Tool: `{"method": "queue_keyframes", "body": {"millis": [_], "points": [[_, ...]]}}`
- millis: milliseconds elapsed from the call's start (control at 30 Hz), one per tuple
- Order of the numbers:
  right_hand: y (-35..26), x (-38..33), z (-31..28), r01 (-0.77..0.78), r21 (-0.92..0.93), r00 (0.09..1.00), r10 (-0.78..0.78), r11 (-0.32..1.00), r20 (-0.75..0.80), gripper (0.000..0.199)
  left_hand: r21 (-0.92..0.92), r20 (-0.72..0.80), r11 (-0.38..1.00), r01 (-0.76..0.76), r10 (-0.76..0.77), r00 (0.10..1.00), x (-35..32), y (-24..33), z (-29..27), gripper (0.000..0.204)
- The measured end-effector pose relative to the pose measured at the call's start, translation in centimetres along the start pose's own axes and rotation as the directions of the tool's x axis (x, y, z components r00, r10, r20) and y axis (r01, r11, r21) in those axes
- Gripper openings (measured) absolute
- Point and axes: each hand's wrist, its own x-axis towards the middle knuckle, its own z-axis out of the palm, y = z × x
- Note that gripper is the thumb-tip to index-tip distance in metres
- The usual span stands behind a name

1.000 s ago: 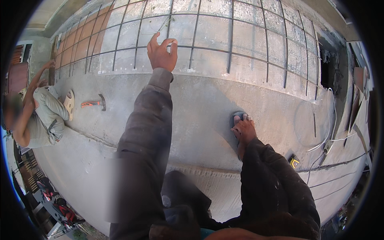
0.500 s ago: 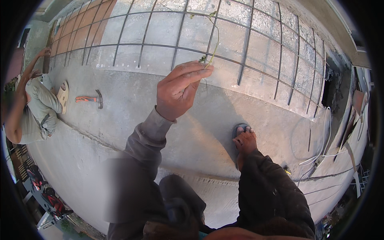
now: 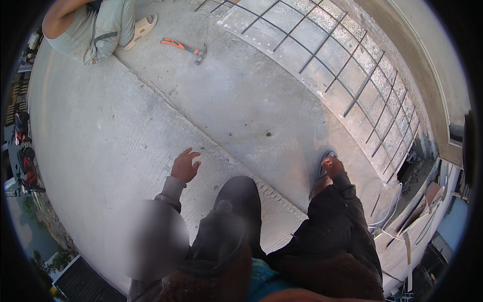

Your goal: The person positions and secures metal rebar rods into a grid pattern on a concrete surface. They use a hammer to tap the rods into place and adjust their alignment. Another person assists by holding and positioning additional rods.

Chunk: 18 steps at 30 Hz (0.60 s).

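My left hand [image 3: 185, 165] hangs above the concrete floor [image 3: 166, 126], left of my bent knee, its fingers apart and holding nothing. On the slab ahead lies a small dark green bit of plant [image 3: 269, 134], apart from both hands. My right hand [image 3: 336, 168] hangs in front of my sandalled foot [image 3: 324, 160]; its fingers are small and partly lost against the foot, so their grip is unclear. A claw hammer [image 3: 183, 47] with an orange and black handle rests farther off on the floor.
A grid of steel bars [image 3: 329, 55] covers the far right. Another person [image 3: 95, 35] squats at the upper left, wearing a beige clog [image 3: 142, 31]. A raised seam [image 3: 196, 128] crosses the concrete. White cable [image 3: 390, 216] and scrap boards [image 3: 425, 201] lie at the right edge.
My left hand has let go of the thin green plant stem and dropped back, down and left. The view has swung, so the hammer and person sit higher up. My right hand stays by my foot.
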Motion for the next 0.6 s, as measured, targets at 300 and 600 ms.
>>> {"method": "queue_keyframes", "body": {"millis": [300, 600], "points": [[-30.9, -23.0, -19.3, 0.416, -0.073, 0.791, -0.4, 0.906, -0.462, 0.034, -0.367, -0.267, 0.929, 0.056, -0.163, 0.95, 19.5, -1.6, -1.3, 0.062], [-30.0, -20.6, -13.5, 0.409, -0.141, 0.91, -0.414, 0.902, -0.007, 0.036, 0.134, -0.373, 0.94, 0.315, -0.247, 0.895, 39.9, -2.8, -3.0, 0.053]]}}
